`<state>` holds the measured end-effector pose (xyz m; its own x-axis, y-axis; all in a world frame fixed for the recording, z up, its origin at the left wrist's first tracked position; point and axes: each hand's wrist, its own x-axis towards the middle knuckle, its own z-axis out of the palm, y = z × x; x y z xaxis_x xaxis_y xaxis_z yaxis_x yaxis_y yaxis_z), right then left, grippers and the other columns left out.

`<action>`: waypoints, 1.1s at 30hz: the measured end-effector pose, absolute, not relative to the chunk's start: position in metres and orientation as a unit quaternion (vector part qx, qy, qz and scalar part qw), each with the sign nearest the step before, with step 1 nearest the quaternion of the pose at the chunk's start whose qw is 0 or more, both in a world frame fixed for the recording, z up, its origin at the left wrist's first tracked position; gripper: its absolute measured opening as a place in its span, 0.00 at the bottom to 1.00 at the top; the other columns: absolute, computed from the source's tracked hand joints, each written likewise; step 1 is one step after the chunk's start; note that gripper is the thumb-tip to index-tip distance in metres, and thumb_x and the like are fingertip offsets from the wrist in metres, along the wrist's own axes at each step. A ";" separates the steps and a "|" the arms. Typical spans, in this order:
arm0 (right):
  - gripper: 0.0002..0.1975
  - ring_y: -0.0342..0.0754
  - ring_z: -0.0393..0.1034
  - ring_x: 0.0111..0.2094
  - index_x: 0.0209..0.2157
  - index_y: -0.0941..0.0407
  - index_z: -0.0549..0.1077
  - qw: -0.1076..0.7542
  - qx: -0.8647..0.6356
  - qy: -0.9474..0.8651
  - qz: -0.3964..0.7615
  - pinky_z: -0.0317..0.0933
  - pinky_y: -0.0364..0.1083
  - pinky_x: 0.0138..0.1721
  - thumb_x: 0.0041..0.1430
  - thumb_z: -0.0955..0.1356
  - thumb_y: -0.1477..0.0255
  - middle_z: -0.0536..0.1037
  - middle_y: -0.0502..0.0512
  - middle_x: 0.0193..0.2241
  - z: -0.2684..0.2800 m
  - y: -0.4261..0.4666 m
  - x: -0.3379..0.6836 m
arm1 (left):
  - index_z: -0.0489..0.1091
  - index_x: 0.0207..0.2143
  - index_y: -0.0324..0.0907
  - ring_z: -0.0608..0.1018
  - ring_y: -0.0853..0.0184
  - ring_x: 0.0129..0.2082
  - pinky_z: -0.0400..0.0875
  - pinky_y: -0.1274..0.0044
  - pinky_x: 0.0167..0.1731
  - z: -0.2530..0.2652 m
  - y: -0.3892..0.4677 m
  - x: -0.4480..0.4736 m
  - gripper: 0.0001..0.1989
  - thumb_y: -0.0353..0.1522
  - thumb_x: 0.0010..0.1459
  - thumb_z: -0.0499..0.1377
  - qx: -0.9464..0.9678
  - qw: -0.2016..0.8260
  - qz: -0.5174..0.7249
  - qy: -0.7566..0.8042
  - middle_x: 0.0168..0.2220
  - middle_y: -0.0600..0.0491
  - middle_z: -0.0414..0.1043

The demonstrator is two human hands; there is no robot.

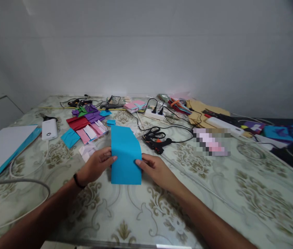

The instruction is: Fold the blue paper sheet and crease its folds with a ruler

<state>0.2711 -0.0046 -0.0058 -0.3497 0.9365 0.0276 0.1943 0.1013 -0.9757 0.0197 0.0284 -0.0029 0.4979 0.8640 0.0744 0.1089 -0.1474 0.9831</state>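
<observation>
A sheet of bright blue paper (126,155) is held up in front of me above the table, its upper right corner curving away. My left hand (98,163) pinches its left edge, thumb on the front face and fingers behind. On the opposite edge, my right hand (154,169) grips the sheet the same way. Just beyond the right hand lie a black hot glue gun (159,142) and black-handled scissors (154,132). Folded paper pieces in pink (84,136), red (78,122), purple (93,116) and blue (70,137) are heaped past the left hand.
A patterned table (125,214) spreads below. At left are a white power bank (49,129) with a cable and a stack of large sheets (8,143). Farther back sit a power strip (154,114) with black cords and brown paper (205,109). A clear rod (195,178) lies at right.
</observation>
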 end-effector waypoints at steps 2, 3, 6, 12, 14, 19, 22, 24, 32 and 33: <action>0.24 0.46 0.60 0.28 0.31 0.55 0.71 0.378 -0.447 -0.638 0.501 0.57 0.44 0.30 0.64 0.66 0.47 0.67 0.49 0.25 -0.008 -0.004 0.272 | 0.73 0.43 0.38 0.79 0.62 0.38 0.76 0.73 0.39 -0.003 0.027 0.020 0.15 0.42 0.64 0.62 0.673 0.555 0.335 0.358 0.38 0.48 0.79; 0.24 0.46 0.60 0.28 0.30 0.55 0.71 0.383 -0.451 -0.635 0.496 0.57 0.44 0.30 0.64 0.67 0.48 0.67 0.49 0.25 -0.009 -0.003 0.272 | 0.73 0.42 0.39 0.79 0.62 0.39 0.76 0.73 0.40 -0.003 0.026 0.020 0.15 0.42 0.64 0.63 0.675 0.554 0.331 0.357 0.38 0.49 0.78; 0.23 0.46 0.60 0.28 0.29 0.55 0.72 0.388 -0.458 -0.636 0.485 0.57 0.45 0.30 0.63 0.68 0.49 0.69 0.50 0.26 -0.011 -0.003 0.273 | 0.71 0.37 0.39 0.76 0.65 0.35 0.73 0.75 0.35 -0.002 0.026 0.020 0.15 0.43 0.64 0.62 0.686 0.533 0.336 0.364 0.34 0.51 0.75; 0.22 0.46 0.61 0.27 0.28 0.55 0.71 0.389 -0.462 -0.644 0.469 0.56 0.44 0.29 0.63 0.69 0.50 0.67 0.49 0.24 -0.009 -0.003 0.273 | 0.67 0.29 0.40 0.65 0.72 0.25 0.62 0.80 0.27 -0.006 0.031 0.015 0.16 0.41 0.66 0.60 0.697 0.484 0.351 0.396 0.24 0.59 0.61; 0.21 0.46 0.63 0.27 0.28 0.55 0.71 0.392 -0.465 -0.642 0.466 0.57 0.45 0.30 0.63 0.68 0.51 0.68 0.49 0.24 -0.009 -0.002 0.274 | 0.68 0.29 0.40 0.65 0.72 0.25 0.61 0.80 0.26 -0.008 0.031 0.014 0.15 0.40 0.65 0.61 0.702 0.480 0.345 0.398 0.23 0.59 0.61; 0.20 0.47 0.63 0.27 0.28 0.54 0.70 0.391 -0.474 -0.642 0.458 0.58 0.45 0.30 0.62 0.69 0.52 0.69 0.49 0.24 -0.009 -0.001 0.274 | 0.72 0.44 0.41 0.77 0.65 0.37 0.72 0.76 0.36 -0.008 0.030 0.016 0.13 0.42 0.66 0.60 0.690 0.509 0.347 0.380 0.37 0.52 0.76; 0.19 0.47 0.64 0.28 0.29 0.54 0.71 0.389 -0.476 -0.646 0.453 0.58 0.45 0.30 0.62 0.69 0.53 0.69 0.49 0.24 -0.009 -0.002 0.273 | 0.71 0.46 0.41 0.77 0.66 0.35 0.72 0.76 0.35 -0.007 0.030 0.017 0.15 0.42 0.66 0.60 0.672 0.530 0.353 0.379 0.37 0.51 0.76; 0.19 0.48 0.66 0.28 0.30 0.54 0.71 0.390 -0.474 -0.645 0.454 0.60 0.45 0.31 0.63 0.69 0.52 0.71 0.49 0.25 -0.009 -0.002 0.273 | 0.71 0.42 0.40 0.75 0.68 0.31 0.70 0.78 0.32 -0.007 0.029 0.017 0.14 0.42 0.65 0.61 0.671 0.526 0.352 0.385 0.33 0.53 0.75; 0.20 0.48 0.67 0.28 0.30 0.54 0.71 0.391 -0.467 -0.648 0.456 0.61 0.46 0.31 0.63 0.69 0.51 0.71 0.50 0.24 -0.008 -0.002 0.273 | 0.70 0.37 0.40 0.70 0.70 0.28 0.65 0.79 0.29 -0.003 0.028 0.018 0.16 0.44 0.64 0.61 0.681 0.499 0.359 0.398 0.28 0.57 0.68; 0.20 0.48 0.67 0.28 0.31 0.54 0.71 0.391 -0.467 -0.648 0.457 0.61 0.46 0.31 0.63 0.69 0.51 0.72 0.50 0.25 -0.008 -0.002 0.272 | 0.70 0.36 0.40 0.69 0.70 0.27 0.64 0.79 0.29 -0.003 0.029 0.018 0.16 0.45 0.64 0.61 0.681 0.496 0.361 0.400 0.27 0.57 0.67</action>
